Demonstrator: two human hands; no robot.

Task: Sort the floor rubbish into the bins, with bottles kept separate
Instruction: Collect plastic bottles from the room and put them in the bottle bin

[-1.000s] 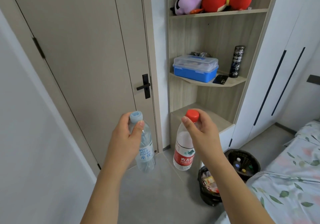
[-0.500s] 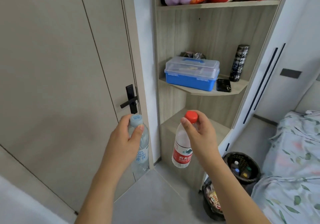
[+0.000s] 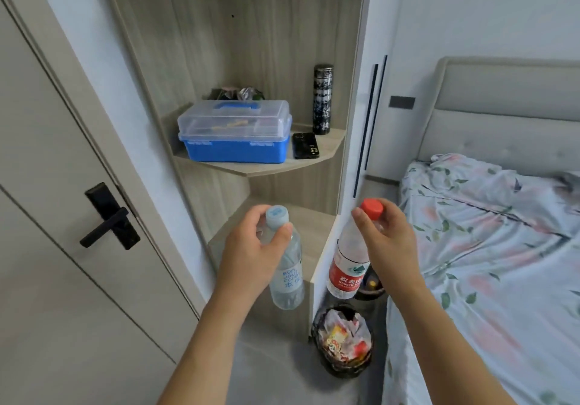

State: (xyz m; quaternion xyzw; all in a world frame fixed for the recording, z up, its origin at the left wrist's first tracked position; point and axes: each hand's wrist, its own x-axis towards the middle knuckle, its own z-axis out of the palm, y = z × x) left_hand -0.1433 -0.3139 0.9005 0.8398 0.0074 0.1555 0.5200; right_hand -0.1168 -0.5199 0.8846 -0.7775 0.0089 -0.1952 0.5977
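Left hand grips the neck of a clear bottle with a pale blue cap, fingers curled just under the cap; the bottle hangs upright in front of the lowest tier of the corner shelf unit. Right hand pinches a second bottle, red-capped with a red label, at its neck; this bottle hangs tilted, base toward the shelf unit, level with the first and a little apart from it. Below the red-capped bottle, on the grey floor at the foot of the shelf unit, stands a dark bin filled with wrappers and crumpled plastic. A second dark bin lies just behind it, mostly hidden by the bottle and the right forearm; its contents cannot be made out. On the middle tier of the shelf unit: a blue box with a clear lid, a black phone, and a dark patterned flask. Left of the shelf unit is a door with a black handle; to the right, a bed with floral bedding.
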